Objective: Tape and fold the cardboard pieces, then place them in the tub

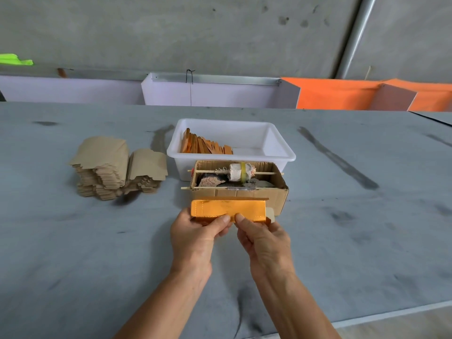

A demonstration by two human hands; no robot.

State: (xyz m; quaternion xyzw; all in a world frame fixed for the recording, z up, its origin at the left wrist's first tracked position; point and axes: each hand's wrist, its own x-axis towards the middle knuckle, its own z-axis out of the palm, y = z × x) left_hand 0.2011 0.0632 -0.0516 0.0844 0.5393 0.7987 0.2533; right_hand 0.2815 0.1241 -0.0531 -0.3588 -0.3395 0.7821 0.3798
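I hold a folded orange cardboard piece (227,208) just in front of a small brown carton. My left hand (198,234) grips its left end, thumb on top near the middle. My right hand (263,237) pinches the lower edge right of centre, thumb on top. A pale flap sticks out at the piece's right end. Behind the carton stands the white tub (281,152), with several folded orange pieces (205,145) leaning in its left half. Two stacks of flat brown cardboard pieces (115,165) lie on the table to the left.
The brown carton (259,195) holds a cloth-wrapped roll (241,172) on a wooden skewer, with a second skewer across its front. The grey table (97,253) ends at the lower right. White and orange panels stand behind its far edge.
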